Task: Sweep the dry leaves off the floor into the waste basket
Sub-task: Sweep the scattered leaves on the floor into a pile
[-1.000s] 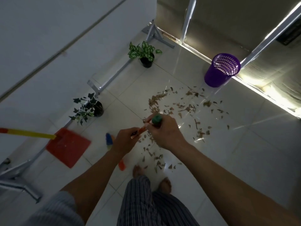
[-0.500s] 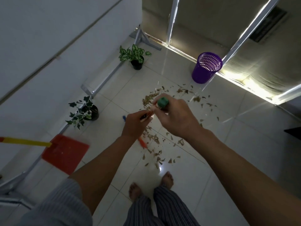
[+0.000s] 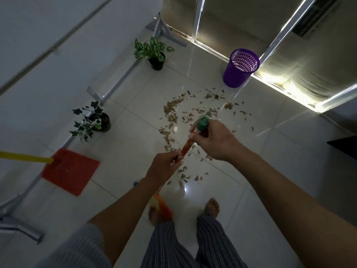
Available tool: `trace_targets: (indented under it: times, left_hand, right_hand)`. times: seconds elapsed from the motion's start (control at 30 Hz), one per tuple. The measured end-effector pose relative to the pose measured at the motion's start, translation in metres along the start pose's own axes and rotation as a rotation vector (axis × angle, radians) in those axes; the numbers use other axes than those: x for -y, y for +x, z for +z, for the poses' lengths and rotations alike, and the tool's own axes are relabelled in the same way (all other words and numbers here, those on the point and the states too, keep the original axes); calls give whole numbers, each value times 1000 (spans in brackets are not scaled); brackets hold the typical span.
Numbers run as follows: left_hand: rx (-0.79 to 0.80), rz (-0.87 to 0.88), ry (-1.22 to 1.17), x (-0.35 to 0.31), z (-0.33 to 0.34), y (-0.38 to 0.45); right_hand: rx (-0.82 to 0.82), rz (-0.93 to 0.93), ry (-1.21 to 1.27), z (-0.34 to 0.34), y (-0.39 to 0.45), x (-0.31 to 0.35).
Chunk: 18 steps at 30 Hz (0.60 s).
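- Dry leaves (image 3: pixel 185 120) lie scattered over the pale tiled floor (image 3: pixel 270 171), in a loose band that runs from just in front of the person's bare feet up toward the basket.
- The thickest patch sits left of centre; thinner crumbs trail to the right and down toward the feet.
- The purple mesh basket (image 3: pixel 239 68) stands upright near the lit wall edge, beyond the far end of the leaves. From this angle no leaves can be seen inside it.
- Judging by this, the sweeping is at an early stage: nothing is gathered into one pile, and almost all the work is left.
- A broom (image 3: pixel 186 146) with an orange handle and green end cap is held steeply over the leaves. Its blurred head is low, beside the left foot.
- The right hand (image 3: pixel 216 138) is closed around the top of the handle, just under the green cap.
- The left hand (image 3: pixel 164 167) is closed around the handle lower down.
- A red dustpan (image 3: pixel 69 171) with a yellow handle lies on the floor to the left, well apart from the leaves and untouched.
- Two potted plants (image 3: pixel 152 53) stand along the left wall, clear of the leaves.
- What remains: gather the leaves, lift them with the dustpan, tip them into the basket.
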<state>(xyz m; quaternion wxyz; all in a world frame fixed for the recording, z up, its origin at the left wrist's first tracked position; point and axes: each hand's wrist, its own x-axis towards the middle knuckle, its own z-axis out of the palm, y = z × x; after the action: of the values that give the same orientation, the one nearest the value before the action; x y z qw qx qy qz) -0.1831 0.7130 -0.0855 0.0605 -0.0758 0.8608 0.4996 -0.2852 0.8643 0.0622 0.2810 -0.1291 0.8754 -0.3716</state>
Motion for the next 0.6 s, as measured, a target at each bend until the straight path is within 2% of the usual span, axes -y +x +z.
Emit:
trace_targets:
  times: [0.2, 0.47, 0.6]
  left_hand:
    - [-35, -90, 23, -23, 60, 29]
    - [-191, 19, 146, -82, 94, 87]
    - [-247, 129, 158, -106, 88, 104]
  right_hand:
    - [42, -97, -83, -39, -2, -40]
    - [3, -267, -93, -113, -4, -66]
    - [-93, -273, -10, -148, -3, -65]
